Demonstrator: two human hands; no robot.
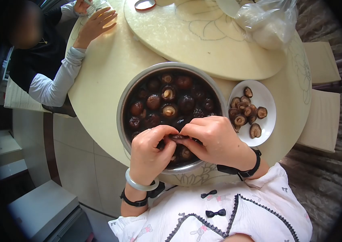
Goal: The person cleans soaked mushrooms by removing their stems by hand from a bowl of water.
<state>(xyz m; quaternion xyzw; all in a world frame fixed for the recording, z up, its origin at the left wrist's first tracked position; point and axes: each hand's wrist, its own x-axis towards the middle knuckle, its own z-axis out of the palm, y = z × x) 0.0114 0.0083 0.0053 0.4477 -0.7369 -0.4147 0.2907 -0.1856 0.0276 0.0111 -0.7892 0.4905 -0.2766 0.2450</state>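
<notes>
Over the near side of a metal basin (pixel 123 101), my left hand (pixel 151 150) and my right hand (pixel 218 141) pinch one dark shiitake mushroom (pixel 178 137) between thumbs and fingertips. Both hands are closed on it, and the fingers hide part of it. The basin holds dark liquid with many brown shiitake mushrooms floating in it, some caps up, some stems up, such as one pale-stemmed mushroom (pixel 169 110). Right of the basin, beside my right hand, a white plate (pixel 266 129) bears several shiitake mushrooms (pixel 243 109) in a loose pile.
A raised round turntable (pixel 203 44) occupies the far part of the cream table (pixel 98 92), with a plastic bag (pixel 270 24) and a red-rimmed lid (pixel 144 5) on it. Another person (pixel 54 60) sits at the left, hands around a clear container (pixel 100 8). Chairs (pixel 320 121) stand at right.
</notes>
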